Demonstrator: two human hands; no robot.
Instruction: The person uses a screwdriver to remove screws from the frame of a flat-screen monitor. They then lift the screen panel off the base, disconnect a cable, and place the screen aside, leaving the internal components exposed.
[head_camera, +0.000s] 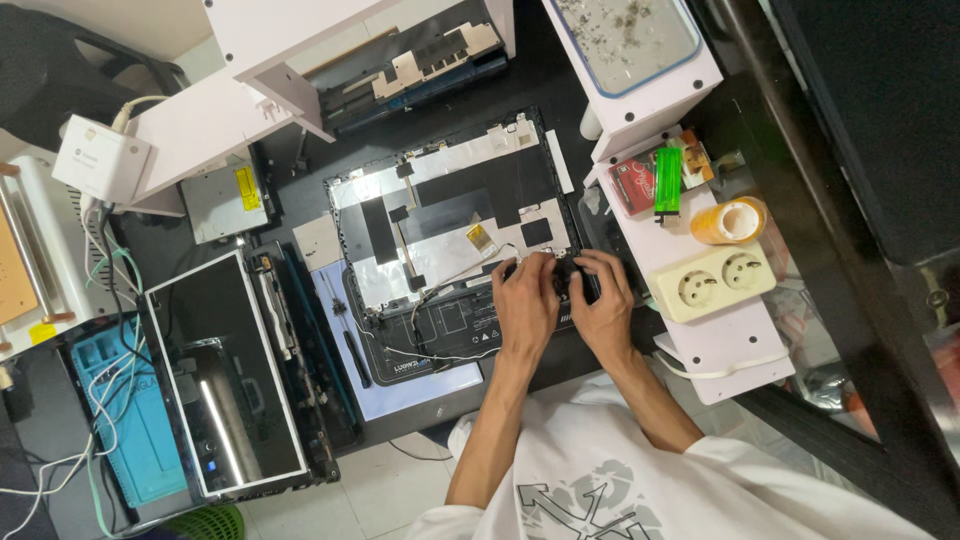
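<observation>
1. Dark bench (560, 80) fills the middle of the frame, crowded with laptop parts, and pale floor tiles show at the bottom edge.
2. At centre lies an opened laptop lid (450, 210), inner side up, so its foil patches, black tape and thin cables are exposed.
3. Both hands meet at the lid's lower right corner. The left hand (525, 300) curls its fingers down onto a small black part (568, 282) there, likely pinning it steady.
4. The right hand (600, 298) pinches the same part from the other side; what lies between the fingertips is hidden.
5. A bare screen panel (225, 375) rests at lower left, set aside from the lid.
6. On a white shelf (720, 340) at right, within reach, sit a green lighter (667, 180), an orange tape roll (730, 220) and a cream socket strip (710, 282).
</observation>
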